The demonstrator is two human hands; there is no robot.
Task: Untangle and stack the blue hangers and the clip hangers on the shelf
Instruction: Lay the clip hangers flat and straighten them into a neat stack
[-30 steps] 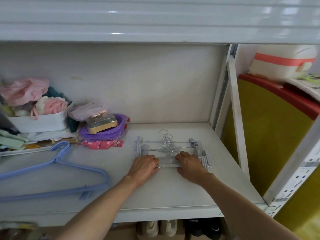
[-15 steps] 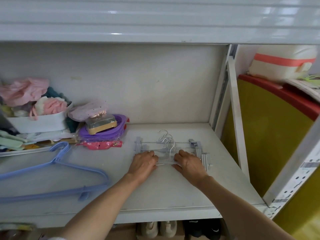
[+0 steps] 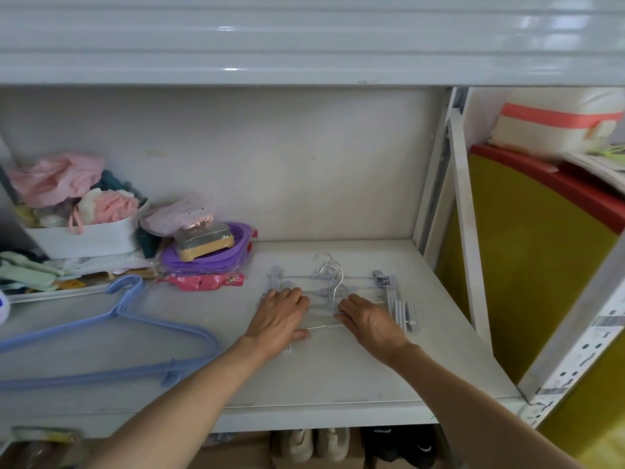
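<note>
We count two hands on the shelf (image 3: 338,377): the left hand (image 3: 279,316) and the right hand (image 3: 372,321). Under them lies one pile of clip hangers (image 3: 389,292); we see three metal hooks (image 3: 326,265) clearly, so perhaps four or five hangers, since the overlapping bars are hard to separate. We count one stack of blue hangers (image 3: 118,319), their number unclear. Further back we find one white basket (image 3: 88,236), one red packet (image 3: 206,281) and one set of purple trays (image 3: 216,255). Below the shelf we see two pale shoes (image 3: 314,443) and two black ones (image 3: 399,445).
</note>
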